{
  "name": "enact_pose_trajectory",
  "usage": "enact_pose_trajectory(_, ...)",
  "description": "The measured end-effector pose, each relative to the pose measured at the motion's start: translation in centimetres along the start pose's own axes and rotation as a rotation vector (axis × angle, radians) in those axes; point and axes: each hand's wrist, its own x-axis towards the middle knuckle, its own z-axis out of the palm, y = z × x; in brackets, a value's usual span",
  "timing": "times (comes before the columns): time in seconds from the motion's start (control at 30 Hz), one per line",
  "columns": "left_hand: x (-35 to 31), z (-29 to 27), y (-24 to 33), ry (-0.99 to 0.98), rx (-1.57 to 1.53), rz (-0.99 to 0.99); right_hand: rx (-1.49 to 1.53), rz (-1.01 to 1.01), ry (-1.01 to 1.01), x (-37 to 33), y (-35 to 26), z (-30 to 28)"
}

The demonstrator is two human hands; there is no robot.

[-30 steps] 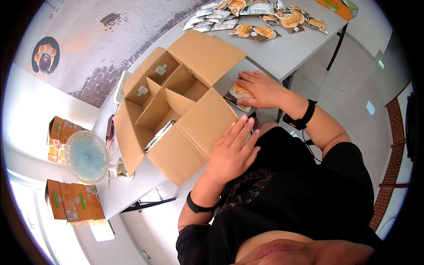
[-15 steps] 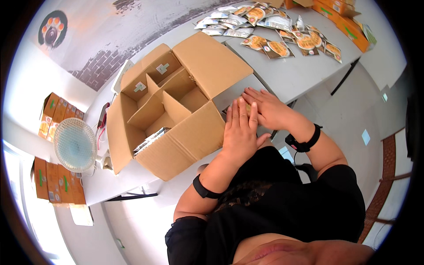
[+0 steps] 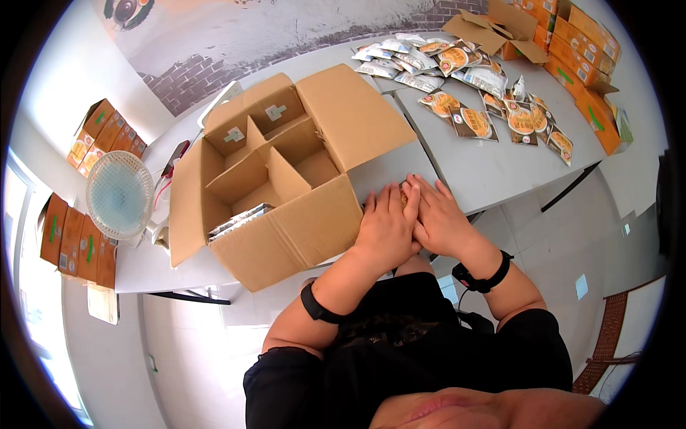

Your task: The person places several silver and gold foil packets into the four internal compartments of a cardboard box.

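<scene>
My left hand and my right hand lie side by side at the near edge of the table, right of a cardboard box. Their fingers are stretched out flat, pressing down on a snack packet. Only a small orange-brown bit of it shows between the hands; the rest is covered. The box stands with its flaps spread, and cardboard dividers split the inside into compartments. In the near left compartment, several silvery packets stand on edge.
A heap of packets lies across the far right of the table. Orange cartons and an unfolded brown carton stand at the far right. On the left are a fan and more orange cartons.
The view has shifted, so the far cartons show more. My right hand's fingers have swung from pointing left to pointing more away from me; both hands still press on the packet.
</scene>
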Motion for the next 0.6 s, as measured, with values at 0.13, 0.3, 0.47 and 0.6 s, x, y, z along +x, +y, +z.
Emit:
enact_pose_trajectory(0.13, 0.4, -0.1, 0.1, -0.015, 0.009, -0.001, 0.021, 0.017, -0.006, -0.1, 0.0, 0.0)
enact_pose_trajectory(0.3, -0.1, 0.1, 0.2, -0.009, 0.023, -0.010, 0.054, 0.040, -0.006, -0.2, -0.2, 0.0)
enact_pose_trajectory(0.47, -0.5, 0.0, 0.6, -0.016, 0.026, -0.028, 0.000, 0.067, -0.019, -0.5, -0.4, 0.2)
enact_pose_trajectory(0.6, -1.2, 0.0, 1.0, -0.005, 0.056, -0.022, -0.047, 0.080, -0.057, -1.0, -0.5, 0.2)
